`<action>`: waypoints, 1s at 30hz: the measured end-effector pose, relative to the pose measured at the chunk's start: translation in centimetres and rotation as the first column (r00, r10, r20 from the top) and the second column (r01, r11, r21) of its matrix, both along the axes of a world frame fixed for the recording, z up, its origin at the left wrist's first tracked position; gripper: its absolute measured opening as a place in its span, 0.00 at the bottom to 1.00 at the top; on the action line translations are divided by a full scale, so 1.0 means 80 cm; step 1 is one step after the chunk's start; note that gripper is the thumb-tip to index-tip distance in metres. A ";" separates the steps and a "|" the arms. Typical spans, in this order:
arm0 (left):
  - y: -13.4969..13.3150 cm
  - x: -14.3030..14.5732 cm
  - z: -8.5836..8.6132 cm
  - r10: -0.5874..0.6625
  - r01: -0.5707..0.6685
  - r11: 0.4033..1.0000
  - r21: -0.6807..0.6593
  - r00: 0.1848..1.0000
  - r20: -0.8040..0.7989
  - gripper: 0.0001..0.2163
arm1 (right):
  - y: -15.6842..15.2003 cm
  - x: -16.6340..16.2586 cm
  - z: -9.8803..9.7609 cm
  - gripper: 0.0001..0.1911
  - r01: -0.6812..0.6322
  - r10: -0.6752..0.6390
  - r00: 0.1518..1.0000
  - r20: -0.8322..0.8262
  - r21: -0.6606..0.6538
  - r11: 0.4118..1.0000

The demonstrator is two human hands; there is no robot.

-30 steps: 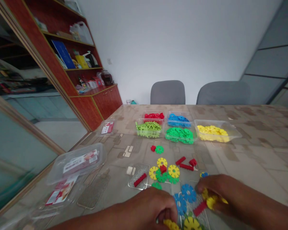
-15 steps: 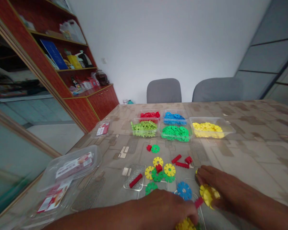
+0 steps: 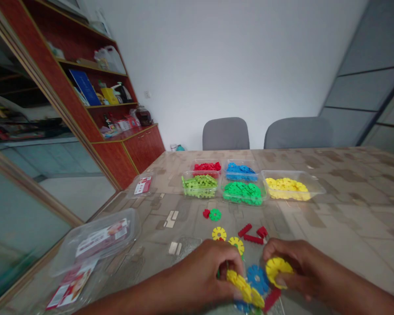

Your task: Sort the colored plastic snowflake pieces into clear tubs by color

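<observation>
My left hand (image 3: 203, 273) is closed around an assembly of yellow gear-shaped discs (image 3: 244, 286) with a blue disc (image 3: 258, 275) in it, low in the middle. Close beside it, my right hand (image 3: 287, 262) pinches a single yellow disc (image 3: 276, 267). Loose pieces lie on the table just beyond my hands: two yellow discs (image 3: 219, 233), red bars (image 3: 252, 234), a green disc (image 3: 214, 215) and a small red piece (image 3: 205, 213).
Clear trays stand further back on the table: red pieces (image 3: 206, 166), light green (image 3: 200, 185), blue (image 3: 241, 169), green (image 3: 243, 193), yellow (image 3: 287, 188). Clear lids with labels (image 3: 100, 234) lie at left. Two grey chairs (image 3: 226, 133) are behind; a shelf cabinet (image 3: 95, 87) stands left.
Both hands have lifted and come together, left hand bringing up the yellow and blue disc assembly, right hand raising its yellow disc. The camera has tilted slightly.
</observation>
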State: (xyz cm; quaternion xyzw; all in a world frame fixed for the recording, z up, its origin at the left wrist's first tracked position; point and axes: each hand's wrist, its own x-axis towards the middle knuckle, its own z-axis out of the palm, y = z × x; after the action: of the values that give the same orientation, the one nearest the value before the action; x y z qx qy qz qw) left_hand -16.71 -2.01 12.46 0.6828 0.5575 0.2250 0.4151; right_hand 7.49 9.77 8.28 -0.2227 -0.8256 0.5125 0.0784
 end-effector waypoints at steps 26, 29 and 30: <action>0.271 0.051 0.006 0.222 -0.212 0.929 0.303 0.975 0.001 0.07 | 0.185 0.067 0.054 0.21 0.746 -0.716 0.659 -0.228 0.314 0.587; 0.219 0.024 0.013 0.189 -0.191 0.930 0.314 0.981 0.036 0.10 | 0.173 0.062 0.071 0.22 0.714 -0.678 0.695 -0.237 0.334 0.615; 0.196 0.016 0.018 0.172 -0.178 0.931 0.320 0.984 0.046 0.10 | 0.167 0.056 0.075 0.22 0.680 -0.643 0.730 -0.231 0.339 0.650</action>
State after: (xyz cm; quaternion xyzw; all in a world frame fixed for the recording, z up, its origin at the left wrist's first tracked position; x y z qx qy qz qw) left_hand -15.45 13.70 13.87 0.6872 0.5679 0.3552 0.2811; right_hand 11.95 23.13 14.32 -0.4641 -0.7693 0.2773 0.3405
